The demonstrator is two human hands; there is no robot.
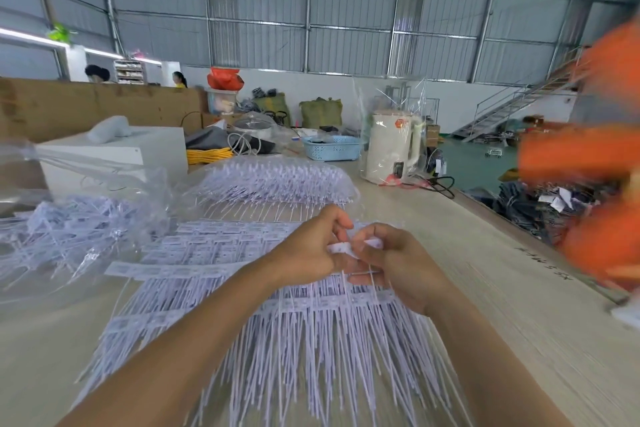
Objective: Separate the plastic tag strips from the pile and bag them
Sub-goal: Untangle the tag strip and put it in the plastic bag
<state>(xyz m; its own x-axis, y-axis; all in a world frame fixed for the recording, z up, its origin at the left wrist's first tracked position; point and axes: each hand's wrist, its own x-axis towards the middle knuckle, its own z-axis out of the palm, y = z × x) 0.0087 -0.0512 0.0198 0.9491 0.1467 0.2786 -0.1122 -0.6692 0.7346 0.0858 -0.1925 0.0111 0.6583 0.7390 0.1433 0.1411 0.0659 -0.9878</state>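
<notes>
A broad pile of white plastic tag strips [221, 291] lies spread on the wooden table [502, 322], their thin tails pointing toward me. Above its far edge my left hand [308, 250] and my right hand [398, 263] meet, both pinching one small white tag strip [341, 248] between fingertips. A clear plastic bag [72, 229] holding loose strips lies at the left. Another bagged stack of strips [277, 180] sits farther back.
A cream kettle wrapped in clear film [393, 149] stands at the back right, beside a blue basket [330, 147]. A white box [114, 152] sits at the back left. A blurred orange shape [599, 163] fills the right edge. The table's right edge drops to the floor.
</notes>
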